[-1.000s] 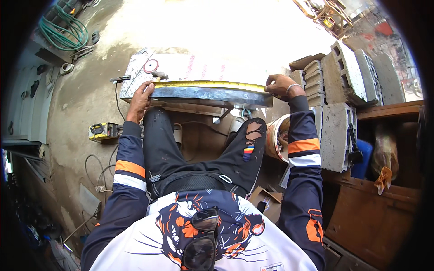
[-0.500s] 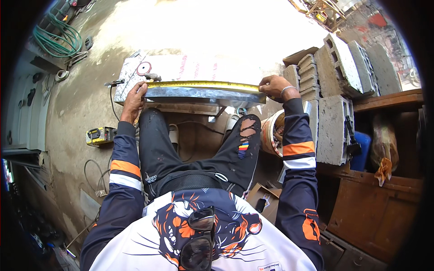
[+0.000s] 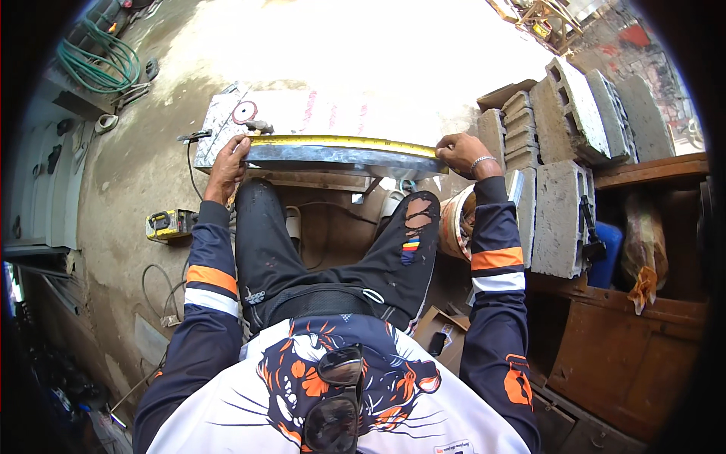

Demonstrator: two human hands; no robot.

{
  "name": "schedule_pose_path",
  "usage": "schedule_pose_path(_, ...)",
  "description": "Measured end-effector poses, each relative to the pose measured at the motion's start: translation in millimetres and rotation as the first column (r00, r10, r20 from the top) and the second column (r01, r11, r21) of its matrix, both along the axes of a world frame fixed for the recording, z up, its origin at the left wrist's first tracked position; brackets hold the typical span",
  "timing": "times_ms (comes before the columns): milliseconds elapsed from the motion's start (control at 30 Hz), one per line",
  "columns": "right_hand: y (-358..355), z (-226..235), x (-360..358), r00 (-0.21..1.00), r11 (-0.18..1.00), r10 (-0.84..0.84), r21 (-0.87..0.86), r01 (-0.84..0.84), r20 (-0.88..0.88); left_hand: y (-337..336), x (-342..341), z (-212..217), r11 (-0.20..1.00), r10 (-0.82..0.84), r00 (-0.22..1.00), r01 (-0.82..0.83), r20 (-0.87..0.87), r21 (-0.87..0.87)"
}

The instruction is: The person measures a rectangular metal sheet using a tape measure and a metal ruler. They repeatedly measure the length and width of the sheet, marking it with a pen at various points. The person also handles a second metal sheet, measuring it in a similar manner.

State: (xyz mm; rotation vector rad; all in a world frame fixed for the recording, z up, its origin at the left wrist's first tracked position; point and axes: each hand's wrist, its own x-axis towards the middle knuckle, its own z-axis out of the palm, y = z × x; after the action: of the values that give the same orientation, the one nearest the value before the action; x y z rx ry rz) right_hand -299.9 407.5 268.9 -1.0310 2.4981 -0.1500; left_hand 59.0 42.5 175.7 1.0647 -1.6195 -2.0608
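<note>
Left hand (image 3: 227, 165): fingers curled over the left end of a yellow tape measure (image 3: 344, 141), pinning it on the grey metal sheet (image 3: 340, 157).
Right hand (image 3: 461, 153): at 3 o'clock from the left, fingers closed on the tape's right end at the sheet's edge.
Sheet: lies across a pale slab (image 3: 302, 117), at 12 o'clock from the knees.
Yellow power tool (image 3: 171, 225): on the floor, 7 o'clock from the left hand.
Concrete blocks (image 3: 556, 163): 3 o'clock from the right hand.
Green hose (image 3: 102, 60): coiled, 10 o'clock, well apart.
</note>
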Motion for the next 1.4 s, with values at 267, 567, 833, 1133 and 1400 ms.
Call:
schedule_pose_path(267, 3.9, -0.7, 14.5, 1.0, 1.0, 0.009, -0.022, -0.009, -0.028, 1.1, 9.6, -3.1, 0.999, -0.017, 1.0, 0.018, -0.022, 0.044)
schedule_pose_path(567, 10.2, -7.1, 16.2, 0.998, 0.998, 0.028, -0.063, -0.032, -0.061, 0.0, 12.7, -6.6, 0.998, -0.021, 0.999, 0.023, -0.039, 0.052)
schedule_pose_path(833, 15.3, -6.5, 18.1, 0.994, 0.979, -0.016, -0.203, -0.007, -0.111, 1.7, -0.2, -3.2, 1.0, -0.013, 0.999, 0.012, -0.04, -0.004)
schedule_pose_path(1133, 18.6, -12.4, 11.4, 0.918, 0.705, -0.393, -0.656, 0.268, -0.047, 2.5, -5.6, 1.8, 1.0, -0.016, 0.999, 0.016, -0.03, 0.012)
schedule_pose_path(1400, 118.9, -161.5, -31.6, 0.54, 0.274, -0.732, -0.546, 0.792, 0.415, 13.4, -20.6, 7.8, 0.999, 0.051, 0.999, -0.05, 0.017, -0.015)
